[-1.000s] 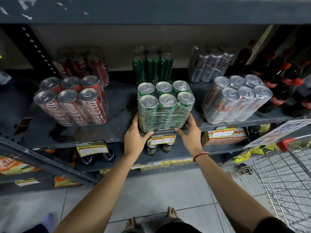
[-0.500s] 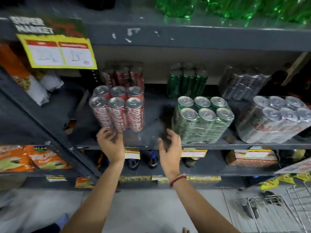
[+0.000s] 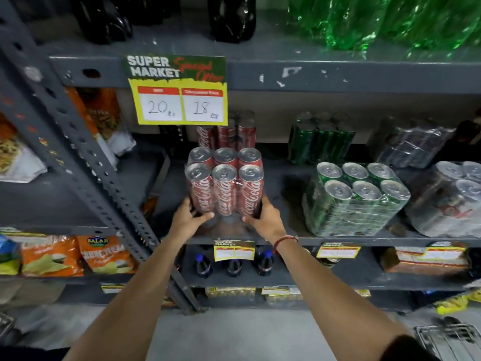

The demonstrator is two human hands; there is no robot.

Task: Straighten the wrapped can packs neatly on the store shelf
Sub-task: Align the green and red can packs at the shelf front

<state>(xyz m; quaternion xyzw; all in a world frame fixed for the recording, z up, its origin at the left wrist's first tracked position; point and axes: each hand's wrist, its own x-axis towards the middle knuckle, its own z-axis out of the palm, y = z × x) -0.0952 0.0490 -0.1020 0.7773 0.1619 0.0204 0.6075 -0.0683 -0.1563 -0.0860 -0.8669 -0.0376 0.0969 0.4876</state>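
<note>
A shrink-wrapped pack of red cola cans (image 3: 225, 185) stands upright near the front of the grey shelf (image 3: 338, 241). My left hand (image 3: 188, 220) grips its lower left corner and my right hand (image 3: 265, 219) grips its lower right corner. A second red pack (image 3: 229, 132) stands behind it. To the right sits a wrapped green can pack (image 3: 356, 201), turned slightly askew, with another green pack (image 3: 321, 142) behind. A silver can pack (image 3: 453, 201) lies tilted at the far right, with a further silver pack (image 3: 411, 142) behind it.
A yellow price sign (image 3: 179, 96) hangs from the shelf above. A slanted perforated steel upright (image 3: 86, 162) crosses on the left, with snack bags (image 3: 78, 256) beyond it. Dark bottles (image 3: 231, 267) stand on the lower shelf. A wire cart (image 3: 447, 340) is at the bottom right.
Both hands left the green pack, moved left and closed on the front red pack. My view shifted left and upward.
</note>
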